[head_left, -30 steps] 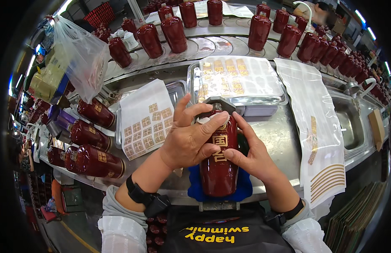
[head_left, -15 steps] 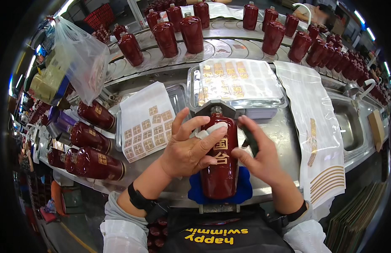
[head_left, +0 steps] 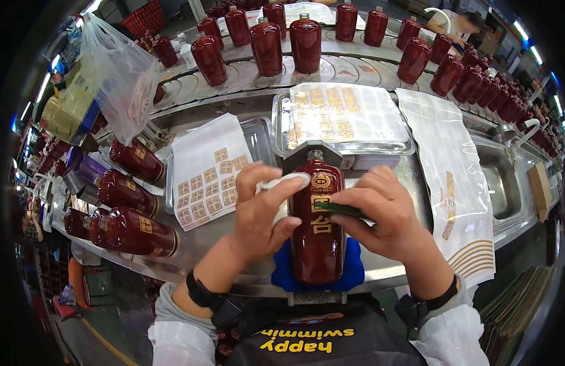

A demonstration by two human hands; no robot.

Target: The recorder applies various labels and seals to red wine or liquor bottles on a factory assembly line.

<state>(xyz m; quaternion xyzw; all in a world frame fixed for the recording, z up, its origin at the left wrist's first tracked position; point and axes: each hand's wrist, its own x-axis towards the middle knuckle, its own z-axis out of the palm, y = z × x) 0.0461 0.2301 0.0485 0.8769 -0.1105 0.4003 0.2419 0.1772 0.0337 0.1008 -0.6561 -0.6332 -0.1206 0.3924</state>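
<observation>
A dark red glass bottle [head_left: 318,259] with raised gold characters lies tilted toward me on a blue-padded holder [head_left: 354,266], its neck in a grey angular rest [head_left: 294,158]. My left hand [head_left: 258,213] is beside its upper left side, with a folded white cloth [head_left: 288,182] tucked between the fingers and reaching the bottle's edge; the thumb stands apart. Pinched in my right hand [head_left: 383,210] is a thin dark green scraper-like piece [head_left: 343,210], held over the gold characters. Whether its edge touches the glass, I cannot tell.
Left of the holder are a sheet of gold square stickers [head_left: 209,177] and several red bottles [head_left: 139,232] lying down. A metal tray [head_left: 276,131] carries more gold stickers. Further right are a long white sheet [head_left: 441,146] and a sink [head_left: 508,183]. Bottles stand on a curved conveyor [head_left: 337,70].
My right hand has turned inward and brought the green piece over the characters. My left hand has drawn back leftward, uncovering the upper gold emblem. Conveyor bottles have shifted right.
</observation>
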